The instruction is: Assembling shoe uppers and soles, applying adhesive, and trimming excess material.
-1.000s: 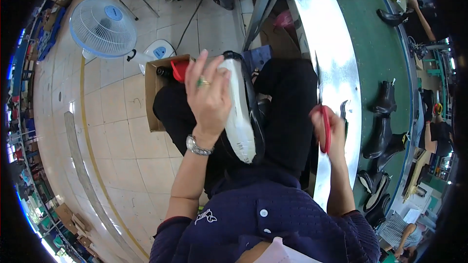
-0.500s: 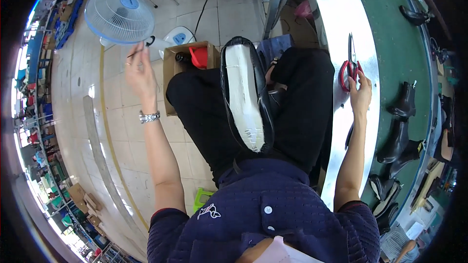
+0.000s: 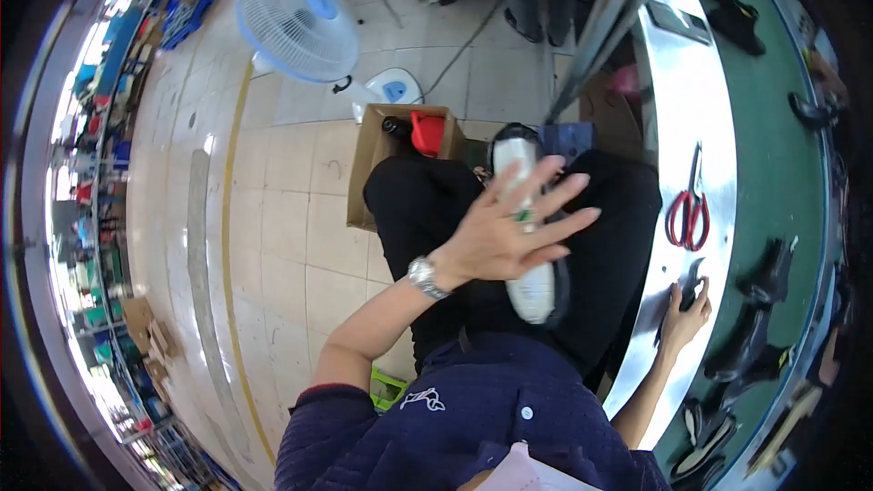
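A black shoe with a white sole [image 3: 534, 289] lies sole-up on my lap, across my black trousers. My left hand [image 3: 509, 235] hovers over the middle of the shoe with its fingers spread and holds nothing; it wears a ring and a wristwatch. My right hand [image 3: 684, 314] rests on the near part of the shiny metal table [image 3: 677, 109] on my right, its fingers curled around a small black piece [image 3: 688, 284]. Red-handled scissors [image 3: 688, 211] lie on the metal surface a little beyond that hand, not held.
A cardboard box [image 3: 382, 159] with a red container stands on the tiled floor ahead of my knees, and a white and blue fan [image 3: 298, 25] beyond it. Black boots [image 3: 759, 332] ride on a green conveyor [image 3: 782, 164] right of the metal table.
My left hand swung back from the far left and now spreads over the shoe. My right hand laid the red scissors on the metal table and dropped nearer, onto a small black piece.
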A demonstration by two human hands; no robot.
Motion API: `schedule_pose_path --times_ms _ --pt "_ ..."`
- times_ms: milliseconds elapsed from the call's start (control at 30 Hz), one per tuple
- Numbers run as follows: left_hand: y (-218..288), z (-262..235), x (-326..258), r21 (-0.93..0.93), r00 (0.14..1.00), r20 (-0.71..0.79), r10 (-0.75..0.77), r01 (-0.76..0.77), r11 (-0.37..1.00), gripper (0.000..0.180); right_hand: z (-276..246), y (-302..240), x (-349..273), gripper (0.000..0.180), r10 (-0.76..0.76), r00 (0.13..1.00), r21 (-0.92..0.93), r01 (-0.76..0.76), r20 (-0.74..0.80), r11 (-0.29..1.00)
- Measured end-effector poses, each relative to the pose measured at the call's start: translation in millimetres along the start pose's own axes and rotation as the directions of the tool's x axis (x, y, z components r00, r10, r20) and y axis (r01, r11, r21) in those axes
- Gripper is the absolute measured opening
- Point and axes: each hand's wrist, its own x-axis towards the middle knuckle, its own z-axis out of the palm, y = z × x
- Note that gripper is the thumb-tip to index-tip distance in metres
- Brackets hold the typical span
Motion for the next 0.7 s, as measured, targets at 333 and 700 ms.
schedule_pose_path --times_ms 333,700 --pt "-45 55 112 -0.39 0.942 0.307 -0.132 0.251 0.886 0.059 12 38 7 0.041 0.158 0.973 0.604 -0.229 0.169 0.763" --pt "-73 71 134 -0.189 0.958 0.21 -0.198 0.238 0.953 0.029 -91 -77 38 0.068 -0.273 0.735 0.776 -0.525 0.62 0.349"
